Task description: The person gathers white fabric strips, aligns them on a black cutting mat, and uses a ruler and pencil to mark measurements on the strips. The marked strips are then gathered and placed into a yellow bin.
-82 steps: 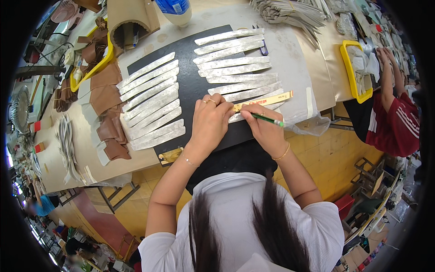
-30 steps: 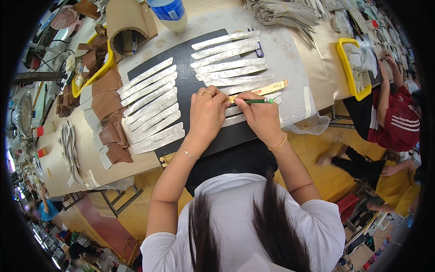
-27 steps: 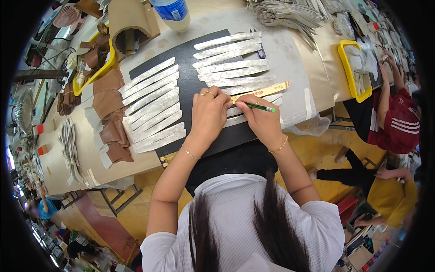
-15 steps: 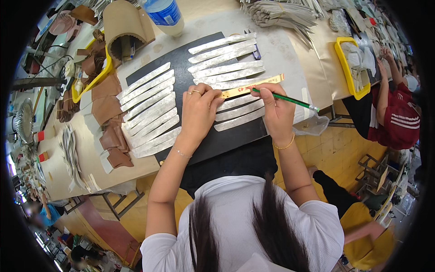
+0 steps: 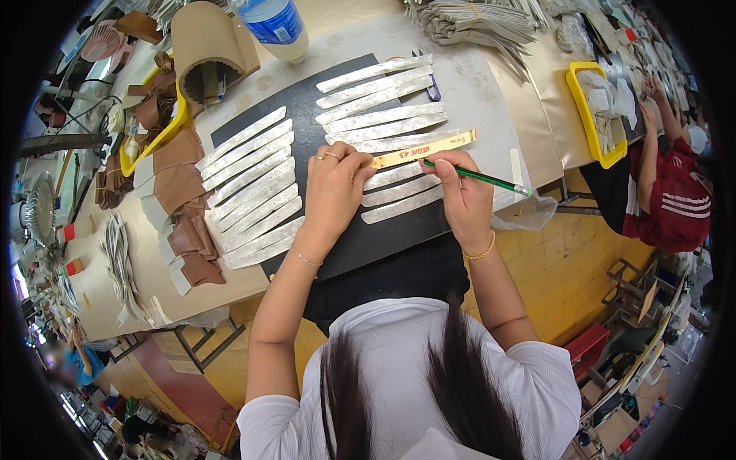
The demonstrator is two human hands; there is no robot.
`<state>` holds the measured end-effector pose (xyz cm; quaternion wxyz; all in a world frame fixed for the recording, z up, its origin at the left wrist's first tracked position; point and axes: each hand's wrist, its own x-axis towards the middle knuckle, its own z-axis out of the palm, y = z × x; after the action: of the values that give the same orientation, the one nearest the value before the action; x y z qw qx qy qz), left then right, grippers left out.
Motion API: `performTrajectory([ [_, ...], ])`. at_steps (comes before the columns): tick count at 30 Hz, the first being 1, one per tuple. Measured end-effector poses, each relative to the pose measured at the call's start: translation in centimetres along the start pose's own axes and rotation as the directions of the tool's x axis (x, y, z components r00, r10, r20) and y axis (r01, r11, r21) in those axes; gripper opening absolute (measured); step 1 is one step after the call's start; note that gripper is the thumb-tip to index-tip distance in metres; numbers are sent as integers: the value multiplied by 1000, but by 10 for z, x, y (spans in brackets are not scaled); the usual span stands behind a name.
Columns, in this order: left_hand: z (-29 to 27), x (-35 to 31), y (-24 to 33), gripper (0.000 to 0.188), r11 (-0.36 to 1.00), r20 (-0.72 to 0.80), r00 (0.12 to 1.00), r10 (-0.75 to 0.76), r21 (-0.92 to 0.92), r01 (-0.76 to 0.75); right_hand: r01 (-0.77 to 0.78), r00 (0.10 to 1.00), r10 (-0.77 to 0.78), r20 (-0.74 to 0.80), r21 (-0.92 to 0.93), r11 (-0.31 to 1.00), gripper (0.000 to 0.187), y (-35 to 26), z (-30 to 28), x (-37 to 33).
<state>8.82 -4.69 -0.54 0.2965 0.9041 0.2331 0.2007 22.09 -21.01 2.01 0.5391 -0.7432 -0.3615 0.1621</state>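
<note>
Left hand [image 5: 335, 185]: fingers bent and close together at the left end of the yellow template [image 5: 408, 156]; pinching or only pressing cannot be told. Right hand [image 5: 468, 192]: closed on the green pencil [image 5: 489, 179]. The template lies across pale strips [image 5: 402, 198] on the black board [image 5: 308, 103]. The pencil tip has shifted rightward to mid-edge (contact unclear), suggesting that marking there has paused.
</note>
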Motion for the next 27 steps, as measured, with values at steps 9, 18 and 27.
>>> performTrajectory([
  [9,-2,2,-1,15,998,29,999,-39,-56,41,22,999,-22,45,-1,1000,28,-6,8,2],
  [18,-2,3,-1,12,1000,15,1000,-7,-26,7,137,987,-118,105,-190,972,22,-5,32,15],
  [27,-2,5,3,12,999,12,1000,-11,30,10,270,963,-238,130,-397,877,18,1,43,17],
])
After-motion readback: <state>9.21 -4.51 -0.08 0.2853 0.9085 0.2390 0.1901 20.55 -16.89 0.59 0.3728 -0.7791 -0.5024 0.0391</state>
